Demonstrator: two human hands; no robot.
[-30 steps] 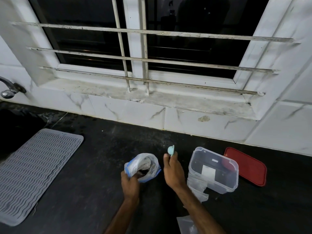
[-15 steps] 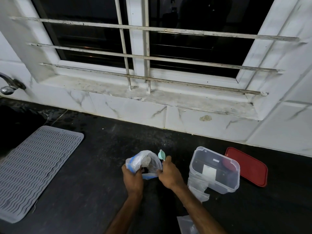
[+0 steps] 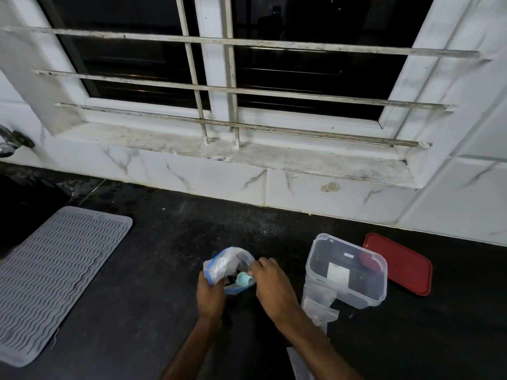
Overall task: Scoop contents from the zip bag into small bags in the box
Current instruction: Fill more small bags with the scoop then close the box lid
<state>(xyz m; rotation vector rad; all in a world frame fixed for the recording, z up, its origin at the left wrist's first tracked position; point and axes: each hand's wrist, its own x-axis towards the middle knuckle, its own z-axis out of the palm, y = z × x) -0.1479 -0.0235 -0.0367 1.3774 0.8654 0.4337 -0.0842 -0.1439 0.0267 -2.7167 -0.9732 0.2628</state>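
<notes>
On dark countertop point(image 3: 153, 283), left hand point(image 3: 210, 296) clamps zip bag point(image 3: 225, 263), right hand point(image 3: 273, 289) pinches teal scoop point(image 3: 242, 278), partly hidden inside.

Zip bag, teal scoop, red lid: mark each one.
zip bag point(image 3: 221, 265), head view, crinkled left wall.
teal scoop point(image 3: 243, 279), head view, visible rounded end.
red lid point(image 3: 403, 263), head view, flat middle.

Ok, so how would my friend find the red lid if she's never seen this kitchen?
Start at the barred window and drop to the black countertop below it. On its right side stands a clear plastic box, and the lid lies flat just right of it, near the tiled wall. It's the only red thing there, a rounded rectangle.
</notes>
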